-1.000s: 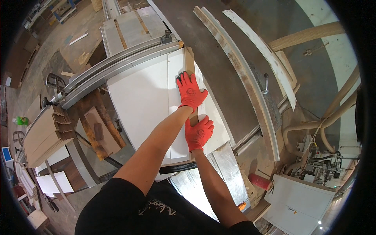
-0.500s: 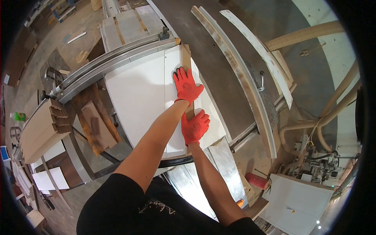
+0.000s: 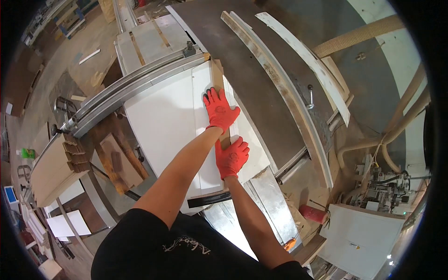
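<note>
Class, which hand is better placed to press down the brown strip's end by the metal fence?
Probably the left hand: it lies over the brown strip farther forward, nearer the metal fence. The right hand lies farther back, nearer the person.

A concrete floor point(image 3: 86, 41) is seen at ten o'clock, a white strip point(image 3: 89, 56) lying on it; a blue-framed rack point(image 3: 70, 22) is set farther out. At two o'clock a ribbed beige hose point(image 3: 357, 38) is stretched. Machinery point(image 3: 389, 189) is crowded between three and four. A pale cabinet point(image 3: 361, 235) is placed at four, small bright spots of light point(image 3: 389, 257) being visible near its edge.
</note>
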Action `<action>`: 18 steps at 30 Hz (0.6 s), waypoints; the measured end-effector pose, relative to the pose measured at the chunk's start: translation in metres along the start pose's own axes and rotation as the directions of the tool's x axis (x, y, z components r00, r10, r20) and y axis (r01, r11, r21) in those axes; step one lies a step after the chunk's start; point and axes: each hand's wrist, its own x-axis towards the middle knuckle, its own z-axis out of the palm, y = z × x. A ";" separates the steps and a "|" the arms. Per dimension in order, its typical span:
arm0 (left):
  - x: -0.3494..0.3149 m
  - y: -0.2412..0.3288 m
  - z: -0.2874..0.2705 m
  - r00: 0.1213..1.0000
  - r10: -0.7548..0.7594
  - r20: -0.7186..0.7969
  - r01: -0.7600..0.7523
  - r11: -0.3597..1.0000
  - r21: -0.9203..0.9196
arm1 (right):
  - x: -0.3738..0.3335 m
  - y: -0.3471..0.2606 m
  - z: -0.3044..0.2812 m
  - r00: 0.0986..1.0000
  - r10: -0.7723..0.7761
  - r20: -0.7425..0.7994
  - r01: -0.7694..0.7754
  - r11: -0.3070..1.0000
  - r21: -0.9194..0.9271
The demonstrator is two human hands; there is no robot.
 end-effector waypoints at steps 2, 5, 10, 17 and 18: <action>0.000 0.000 0.000 1.000 -0.002 0.001 0.002 1.000 -0.017 | 0.000 0.001 -0.001 1.000 0.009 0.000 -0.009 1.000 0.012; -0.001 0.000 0.000 1.000 -0.001 0.004 0.001 1.000 -0.007 | -0.002 0.001 0.000 1.000 0.007 -0.006 -0.006 1.000 0.030; -0.004 0.003 -0.004 1.000 -0.004 0.017 0.005 1.000 -0.023 | -0.003 0.003 0.002 1.000 0.008 -0.010 -0.008 0.999 0.040; -0.005 0.002 0.002 1.000 -0.011 0.023 0.011 0.999 -0.037 | -0.004 0.009 0.005 0.995 -0.040 -0.087 0.040 0.999 -0.010; -0.002 0.002 0.004 1.000 -0.001 0.013 0.002 0.999 -0.055 | -0.001 0.010 0.004 0.997 -0.042 -0.070 0.042 0.999 -0.001</action>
